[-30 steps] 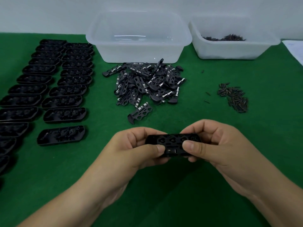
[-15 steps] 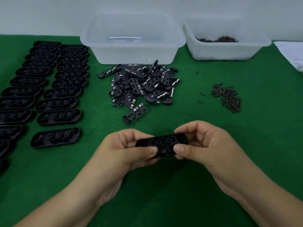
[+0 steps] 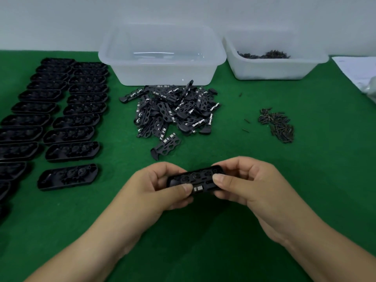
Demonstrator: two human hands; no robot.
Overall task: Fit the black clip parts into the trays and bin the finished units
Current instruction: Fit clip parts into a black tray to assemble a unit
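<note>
A black tray with a clip part in it is held above the green mat, low in the middle of the view. My left hand grips its left end, thumb on the front edge. My right hand grips its right end, thumb pressing on top. A pile of loose black clip parts lies just beyond, with one clip part apart at its near side. Two rows of black trays line the left of the mat. The clear bin stands at the back.
A second white bin holding small dark pins stands at the back right. A heap of loose dark pins lies on the mat to the right. White paper lies at the far right edge.
Both hands keep their hold on the tray. The view shifted a little; the hands with the tray sit slightly lower and nearer than half a second ago.
</note>
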